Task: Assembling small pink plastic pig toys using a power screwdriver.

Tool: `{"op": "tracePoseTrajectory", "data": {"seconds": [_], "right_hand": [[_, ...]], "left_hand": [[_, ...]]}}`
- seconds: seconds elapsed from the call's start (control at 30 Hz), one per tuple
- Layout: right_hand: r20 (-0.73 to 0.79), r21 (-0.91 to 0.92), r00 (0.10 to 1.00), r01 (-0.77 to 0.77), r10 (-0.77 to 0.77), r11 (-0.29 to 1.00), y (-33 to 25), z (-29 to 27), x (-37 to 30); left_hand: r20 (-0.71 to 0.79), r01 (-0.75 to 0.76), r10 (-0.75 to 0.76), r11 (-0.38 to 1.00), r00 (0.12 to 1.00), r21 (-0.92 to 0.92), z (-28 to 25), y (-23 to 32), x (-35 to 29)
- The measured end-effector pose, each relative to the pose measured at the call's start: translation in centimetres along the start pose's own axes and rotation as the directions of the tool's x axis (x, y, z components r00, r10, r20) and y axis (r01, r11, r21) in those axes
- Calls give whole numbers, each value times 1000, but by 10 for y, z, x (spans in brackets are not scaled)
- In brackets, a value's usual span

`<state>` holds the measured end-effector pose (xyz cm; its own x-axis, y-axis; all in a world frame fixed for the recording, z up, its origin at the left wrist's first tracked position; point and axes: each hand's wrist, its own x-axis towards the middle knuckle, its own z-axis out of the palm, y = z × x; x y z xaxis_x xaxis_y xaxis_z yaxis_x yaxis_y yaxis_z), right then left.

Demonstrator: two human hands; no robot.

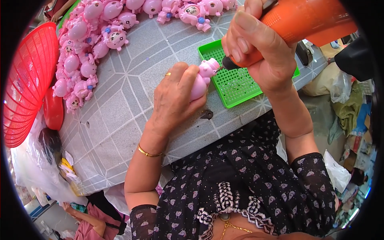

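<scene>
Above the bench (116,92), near the green tray (228,105), a pink toy (197,90) is enclosed by the left hand's (172,94) curled fingers (187,80). An orange power tool (306,20) is clasped by the right hand (266,44); screw-driving seems underway, and steady alignment is called for.

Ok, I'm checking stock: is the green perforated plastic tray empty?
Not empty: the tray holds small silvery pieces across its nearer part, too small to identify.

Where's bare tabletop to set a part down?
Widest: the table between pink toy pile and left hand, down to near edge, bar one dark speck. Narrower: between pile and green tray. Crowded: far left to centre, under the pile; right, at the tray, where the right hand holds an orange tool.
</scene>
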<state>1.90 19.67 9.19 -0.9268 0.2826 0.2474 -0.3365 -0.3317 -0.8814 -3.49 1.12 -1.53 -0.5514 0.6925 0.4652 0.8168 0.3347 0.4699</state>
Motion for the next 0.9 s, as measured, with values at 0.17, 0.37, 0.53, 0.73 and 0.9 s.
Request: {"op": "tracePoseTrajectory", "data": {"seconds": [0.17, 0.37, 0.53, 0.73, 0.9], "right_hand": [[-25, -16, 1000, 11, -12, 1000, 1, 3, 1], [146, -168, 924, 374, -352, 912, 27, -8, 10], [123, -219, 964, 258, -236, 941, 16, -2, 3], [212, -175, 908, 400, -362, 900, 31, -8, 8], [178, -126, 968, 202, -178, 971, 20, -11, 5]], "left_hand": [[-7, -10, 10, 1000, 1000, 7, 1, -1, -1], [16, -15, 15, 1000, 1000, 19, -2, 1, 0], [12, -13, 12, 1000, 1000, 28, -2, -3, -3], [-23, -65, 67, 996, 997, 60, 4, 0, 1], [11, -35, 34, 995, 999, 90, 2, 7, 0]]}}
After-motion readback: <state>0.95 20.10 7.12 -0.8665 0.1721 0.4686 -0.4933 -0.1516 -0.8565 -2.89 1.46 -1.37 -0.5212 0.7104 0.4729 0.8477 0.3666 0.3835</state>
